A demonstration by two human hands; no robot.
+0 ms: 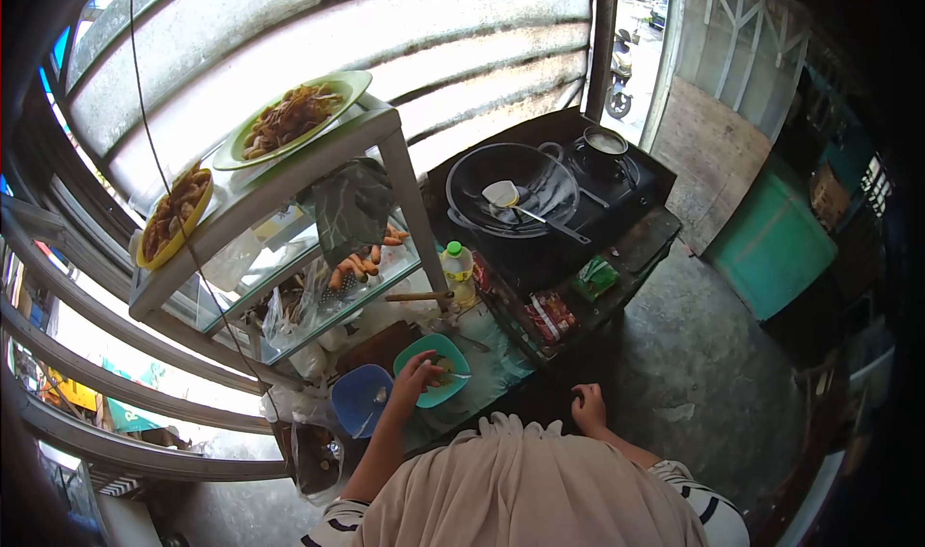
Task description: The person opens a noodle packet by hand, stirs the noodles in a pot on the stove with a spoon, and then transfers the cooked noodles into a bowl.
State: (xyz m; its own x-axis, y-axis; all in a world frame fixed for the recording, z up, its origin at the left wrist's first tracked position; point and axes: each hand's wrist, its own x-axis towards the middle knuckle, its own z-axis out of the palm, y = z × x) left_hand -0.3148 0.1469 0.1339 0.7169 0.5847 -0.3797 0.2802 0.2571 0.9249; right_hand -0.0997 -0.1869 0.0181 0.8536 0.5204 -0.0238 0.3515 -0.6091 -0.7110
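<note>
My left hand (412, 381) is over the teal bowl (459, 349), its fingers pinched together; what is between them, if anything, is too small to make out. Inside that bowl a spoon (455, 376) leans on the right side, with some liquid below. Just left of it stands a blue bowl (349, 393) with a spoon (370, 418) in it, beside my left wrist. My right hand (589, 408) hangs to the right, away from the counter, with fingers loosely curled and nothing visible in them.
A black wok (472, 176) with a spatula (544, 221) sits on the stove, near a small pot (605, 143). Seasoning packets (551, 316) and an oil bottle (458, 275) stand closer. A glass display case (385, 133) holds fried food, with a green plate (358, 87) and yellow dish (154, 244) on top.
</note>
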